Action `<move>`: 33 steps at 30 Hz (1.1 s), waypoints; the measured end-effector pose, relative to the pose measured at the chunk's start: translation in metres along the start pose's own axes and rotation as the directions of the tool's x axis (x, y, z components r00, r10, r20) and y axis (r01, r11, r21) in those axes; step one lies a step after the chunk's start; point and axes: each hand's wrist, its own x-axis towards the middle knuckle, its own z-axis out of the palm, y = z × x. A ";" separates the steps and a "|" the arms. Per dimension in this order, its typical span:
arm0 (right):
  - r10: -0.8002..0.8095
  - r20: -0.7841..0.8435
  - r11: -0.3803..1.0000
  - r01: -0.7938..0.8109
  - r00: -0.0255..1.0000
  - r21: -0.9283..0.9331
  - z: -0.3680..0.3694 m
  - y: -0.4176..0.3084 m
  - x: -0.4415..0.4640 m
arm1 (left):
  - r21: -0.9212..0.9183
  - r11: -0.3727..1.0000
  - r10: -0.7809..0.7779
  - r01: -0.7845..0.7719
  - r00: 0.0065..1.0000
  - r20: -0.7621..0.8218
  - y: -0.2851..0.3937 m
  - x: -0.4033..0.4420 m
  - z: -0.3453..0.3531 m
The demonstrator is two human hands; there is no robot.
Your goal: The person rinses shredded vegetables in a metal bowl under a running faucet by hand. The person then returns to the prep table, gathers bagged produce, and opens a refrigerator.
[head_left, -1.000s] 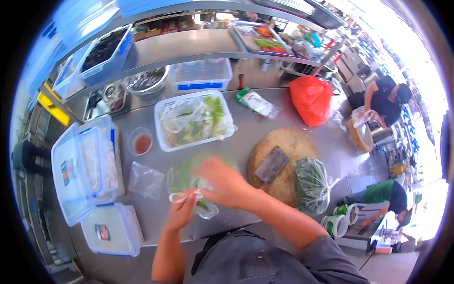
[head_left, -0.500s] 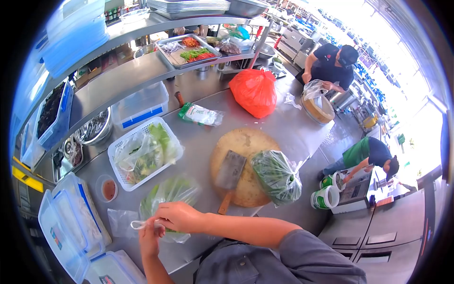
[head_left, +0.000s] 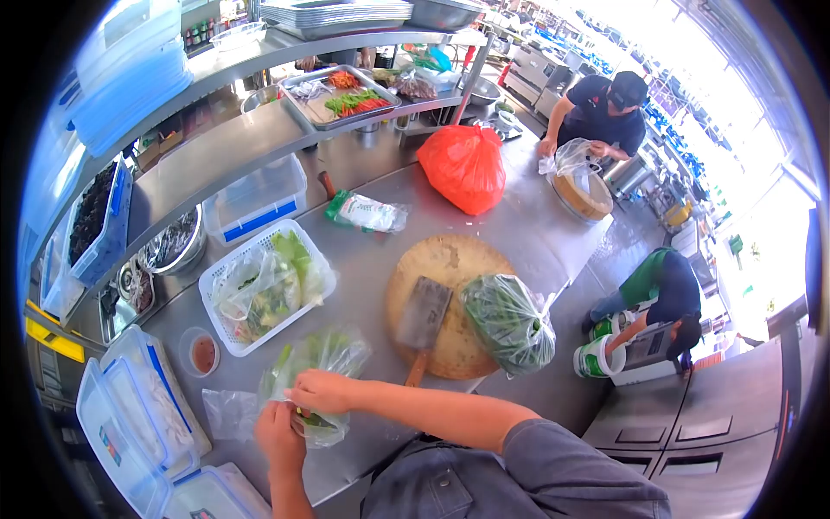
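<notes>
A clear plastic bag (head_left: 333, 350) with leafy greens inside lies on the steel table in front of me. My left hand (head_left: 279, 430) pinches its gathered edge from the near left side. Just above it, my right hand (head_left: 318, 391) is closed on the plastic too. Between and below the hands, greens show near the bag's mouth. Right of the bag, a cleaver (head_left: 422, 316) lies on the round wooden chopping board (head_left: 471, 255). A second, fuller bag of greens (head_left: 510, 324) rests over the board's right edge.
A white basket (head_left: 207, 294) holds bagged vegetables. Nearby are a small sauce tub (head_left: 201, 353), a flat plastic bag (head_left: 229, 413), lidded boxes (head_left: 130, 415), a green-white packet (head_left: 370, 212) and a red bag (head_left: 462, 169). Two people (head_left: 605, 117) work at the right.
The twisted white plastic that stuck out left of my fingers no longer shows, and the bag's mouth looks looser. My hands have shifted slightly. At right, one person bends lower into a bucket.
</notes>
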 end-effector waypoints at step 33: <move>-0.034 -0.216 0.972 0.082 0.976 0.220 0.010 0.003 -0.021 | -0.949 0.236 -0.510 0.209 0.858 0.062 -0.002 -0.003 0.003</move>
